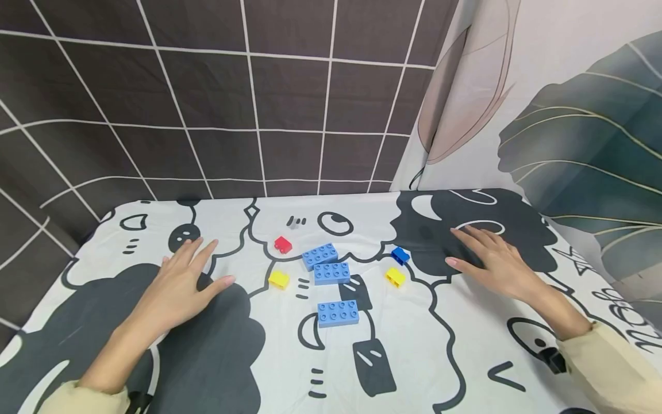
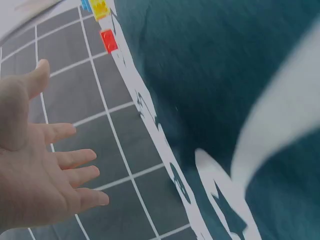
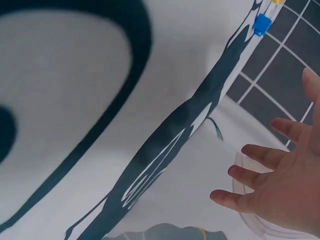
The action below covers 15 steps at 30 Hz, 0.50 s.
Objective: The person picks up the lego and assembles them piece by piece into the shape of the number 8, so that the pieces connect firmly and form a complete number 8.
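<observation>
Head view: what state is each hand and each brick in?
Left hand: fingers extended, holding nothing
Right hand: fingers extended, holding nothing
Red brick: loose, unheld
Left yellow brick: loose, unheld
Right yellow brick: loose, unheld
Dark-blue brick: loose, unheld
Far light-blue brick: studs up, angled, contact with middle one unclear
Middle light-blue brick: studs up, unheld
Near light-blue brick: studs up, standing apart

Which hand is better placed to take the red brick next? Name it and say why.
Left, I'd judge: the left hand is open, empty and nearer the red brick. The right hand is free too, but farther off, with the dark blue brick between.
</observation>
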Motion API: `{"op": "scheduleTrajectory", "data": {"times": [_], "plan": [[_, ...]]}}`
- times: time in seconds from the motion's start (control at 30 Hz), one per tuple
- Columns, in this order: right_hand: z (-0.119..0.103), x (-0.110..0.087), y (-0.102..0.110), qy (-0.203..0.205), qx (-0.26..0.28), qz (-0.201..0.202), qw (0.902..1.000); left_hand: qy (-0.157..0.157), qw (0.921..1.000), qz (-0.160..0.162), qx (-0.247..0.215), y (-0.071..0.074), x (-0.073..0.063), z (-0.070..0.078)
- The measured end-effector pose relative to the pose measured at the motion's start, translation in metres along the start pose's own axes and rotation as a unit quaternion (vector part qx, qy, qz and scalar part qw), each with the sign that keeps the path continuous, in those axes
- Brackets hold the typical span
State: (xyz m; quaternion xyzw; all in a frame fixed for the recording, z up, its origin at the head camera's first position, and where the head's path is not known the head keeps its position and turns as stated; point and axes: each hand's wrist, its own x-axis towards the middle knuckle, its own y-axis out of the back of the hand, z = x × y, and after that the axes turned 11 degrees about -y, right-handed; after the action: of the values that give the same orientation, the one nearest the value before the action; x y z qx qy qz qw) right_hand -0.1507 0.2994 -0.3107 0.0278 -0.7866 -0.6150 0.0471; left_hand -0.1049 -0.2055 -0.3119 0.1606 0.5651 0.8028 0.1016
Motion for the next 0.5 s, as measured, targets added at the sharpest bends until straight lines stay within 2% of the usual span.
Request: {"op": "scheduleTrajectory", "data": {"times": [0.23,0.5], "plan": [[-0.017,0.004,0.001,0.015,0.057,-0.02,0.998,-0.025,0.9994,0.014,-0.021,-0.006,0.007,0.017],[-0.035,0.01,-0.005,0.068,0.144,-0.073,0.9844,-0.054,0.9962,0.002,-0.068,-0.017,0.013,0.043]]}}
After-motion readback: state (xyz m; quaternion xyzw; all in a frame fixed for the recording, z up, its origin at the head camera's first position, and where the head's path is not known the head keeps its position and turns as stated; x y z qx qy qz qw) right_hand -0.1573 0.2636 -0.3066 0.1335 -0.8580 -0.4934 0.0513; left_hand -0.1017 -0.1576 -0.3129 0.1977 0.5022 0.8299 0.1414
